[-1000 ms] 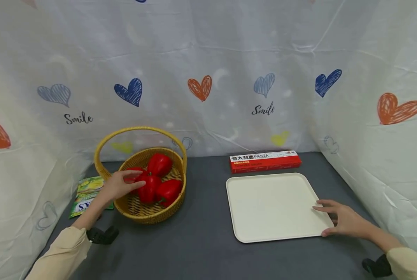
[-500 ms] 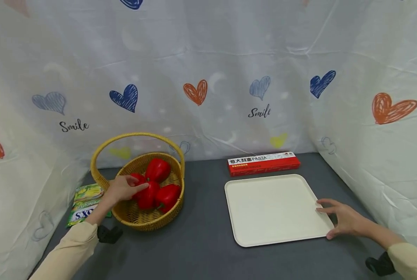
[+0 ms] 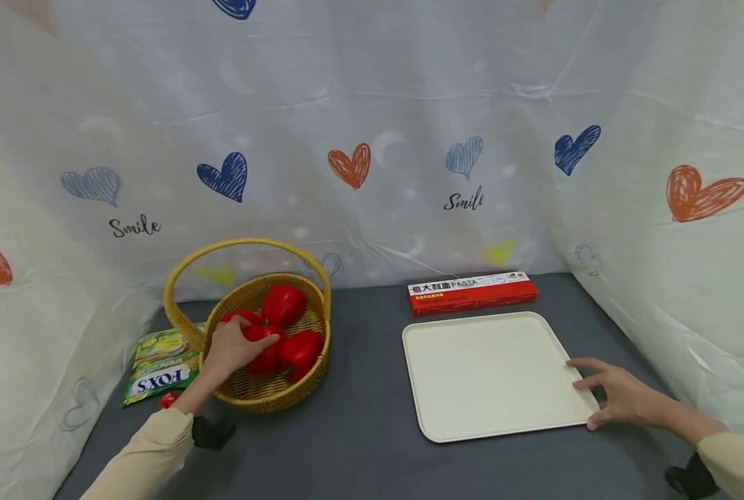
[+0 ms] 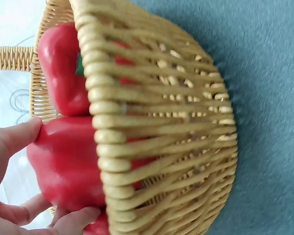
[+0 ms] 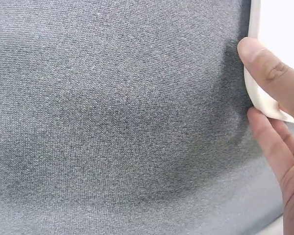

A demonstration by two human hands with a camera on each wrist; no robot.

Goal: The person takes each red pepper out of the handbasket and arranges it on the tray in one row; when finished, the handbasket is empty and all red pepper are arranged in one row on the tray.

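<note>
A woven yellow basket (image 3: 271, 401) with a hoop handle stands at the left of the grey table and holds several red bell peppers. My left hand (image 3: 247, 345) reaches into it and grips one red pepper (image 3: 266, 351). In the left wrist view the thumb and fingers (image 4: 18, 138) curl round that red pepper (image 4: 71, 161), behind the basket wall (image 4: 157, 147). A cream tray (image 3: 491, 375) lies bare at the right. My right hand (image 3: 603, 397) rests with spread fingers on its near right corner. In the right wrist view a fingertip (image 5: 258, 61) touches the tray rim (image 5: 258, 95).
A red pasta box (image 3: 472, 292) lies behind the tray by the back curtain. A green and yellow sweets packet (image 3: 159, 364) and a small red thing (image 3: 168, 399) lie left of the basket. White heart-print curtains close off the back and both sides. Grey cloth (image 5: 112, 122) covers the table.
My left hand has sunk from above the peppers into the basket and closed round one pepper. The right hand has stayed at the tray's corner.
</note>
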